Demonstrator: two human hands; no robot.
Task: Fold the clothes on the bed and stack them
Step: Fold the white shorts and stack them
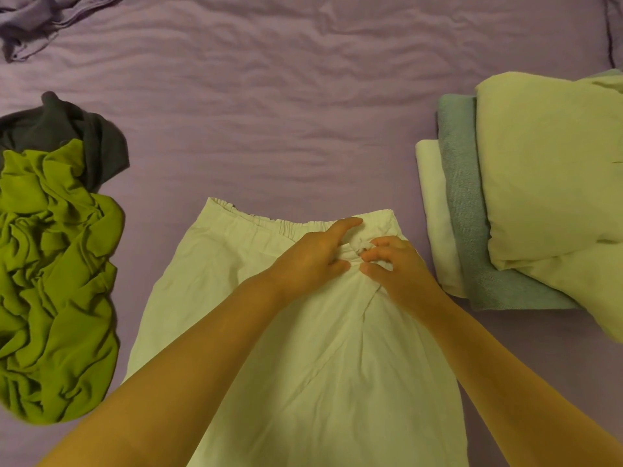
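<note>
White skirt (303, 332) under both hands – waistband bunched

Two bare forearms come in from the bottom edge. No sleeve covers them up to the edge of the picture. The left hand (312, 256) and the right hand (399, 267) wear no gloves, rings or watch. The fingernails are short and unpainted.
</note>
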